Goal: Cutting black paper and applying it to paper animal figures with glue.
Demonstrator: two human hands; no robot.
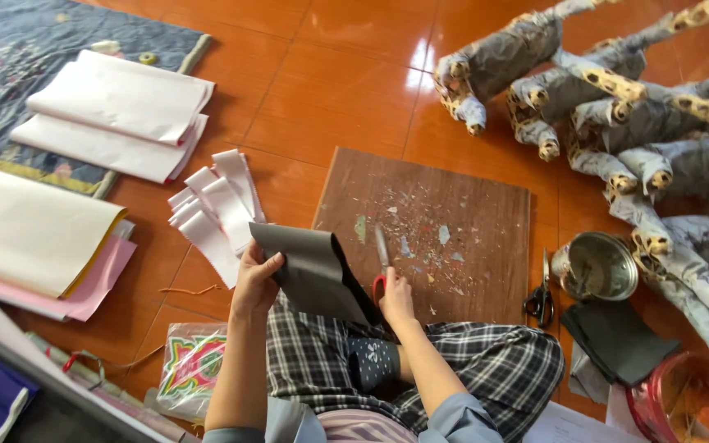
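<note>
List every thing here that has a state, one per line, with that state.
Grey paper sheet: folded, held by left hand.
Red-handled scissors: in right hand, blades at the sheet.
Black scissors: lying on floor, unheld.
Metal tin: open.
White strips: cut, piled.

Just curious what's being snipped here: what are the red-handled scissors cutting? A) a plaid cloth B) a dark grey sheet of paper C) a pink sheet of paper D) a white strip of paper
B: the right hand works the red-handled scissors along the dark grey sheet of paper, which the left hand holds up.
</note>
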